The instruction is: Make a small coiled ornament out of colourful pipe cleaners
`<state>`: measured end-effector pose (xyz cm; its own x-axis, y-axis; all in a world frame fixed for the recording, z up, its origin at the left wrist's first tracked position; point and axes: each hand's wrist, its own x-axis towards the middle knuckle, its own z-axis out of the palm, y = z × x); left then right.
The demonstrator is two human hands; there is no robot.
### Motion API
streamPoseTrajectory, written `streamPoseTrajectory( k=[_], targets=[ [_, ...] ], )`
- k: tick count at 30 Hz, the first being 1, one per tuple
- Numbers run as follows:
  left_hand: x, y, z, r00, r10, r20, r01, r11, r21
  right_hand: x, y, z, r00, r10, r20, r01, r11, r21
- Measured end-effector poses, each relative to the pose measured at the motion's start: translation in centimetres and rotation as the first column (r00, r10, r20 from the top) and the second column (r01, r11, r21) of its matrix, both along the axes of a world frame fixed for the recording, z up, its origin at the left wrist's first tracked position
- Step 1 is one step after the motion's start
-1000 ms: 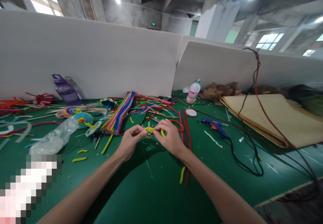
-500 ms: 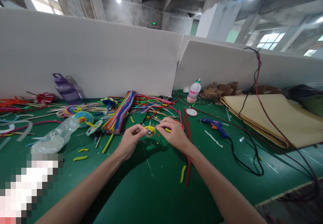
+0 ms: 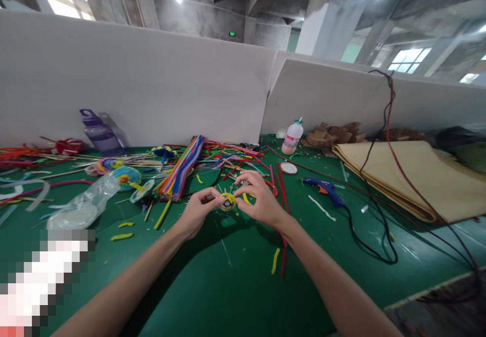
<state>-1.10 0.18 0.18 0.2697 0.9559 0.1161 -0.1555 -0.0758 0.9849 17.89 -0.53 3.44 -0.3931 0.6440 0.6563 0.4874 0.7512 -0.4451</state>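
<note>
A small round pipe-cleaner disc [image 3: 228, 202], yellow at the rim with a purple and pale centre, is held up over the green table. My left hand [image 3: 197, 211] pinches its left edge between thumb and fingers. At the opposite edge, the thumb and index finger of my right hand [image 3: 260, 200] rest on the rim, with the other fingers raised. A bent yellow pipe-cleaner piece [image 3: 247, 198] shows in the gap between that thumb and finger; whether it is held or lies behind cannot be made out. Thin sticks poke up just behind the disc.
A bundle of coloured pipe cleaners [image 3: 181, 170] lies left of centre, near finished coils [image 3: 127, 177] and a plastic bag [image 3: 83, 208]. A blue glue gun [image 3: 324, 189] with its black cord lies right. Behind stand a purple bottle [image 3: 99, 133], a drink bottle [image 3: 292, 138] and folded brown paper [image 3: 402, 175].
My right hand's fingers have opened out from a tight pinch, with the thumb now lower along the disc's right edge. The disc has dropped slightly; my left hand keeps its grip.
</note>
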Motion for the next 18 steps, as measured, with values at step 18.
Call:
streamPoseTrajectory(
  k=[18],
  targets=[
    [-0.59, 0.41, -0.2, 0.99, -0.141, 0.026, 0.142, 0.987, -0.068, -0.24, 0.2, -0.28, 0.985, 0.089, -0.148, -0.136, 0.927, -0.35]
  ],
)
